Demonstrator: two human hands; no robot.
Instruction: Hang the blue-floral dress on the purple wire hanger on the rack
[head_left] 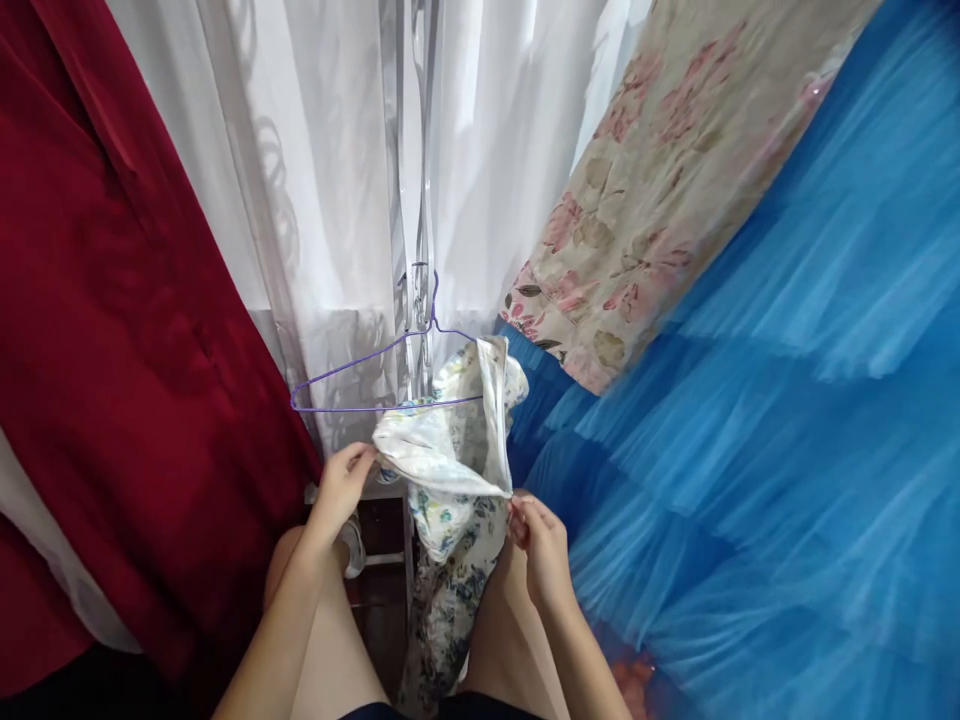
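A white dress with a blue and green floral print (442,510) hangs partly from a purple wire hanger (352,362). One side of the dress is over the hanger's right arm; the left arm of the hanger is bare. My left hand (346,480) pinches the left edge of the opening. With its fingertips, my right hand (538,535) grips the lower right corner where two edges of the opening meet, perhaps at a zipper. The opening is spread between both hands. Its lower skirt falls between my legs.
Red fabric (135,330) hangs on the left. Behind the hanger are white curtains (330,180) and a narrow metal stand (424,200). On the right hang a beige floral garment (637,230) and a blue tiered tulle dress (787,430).
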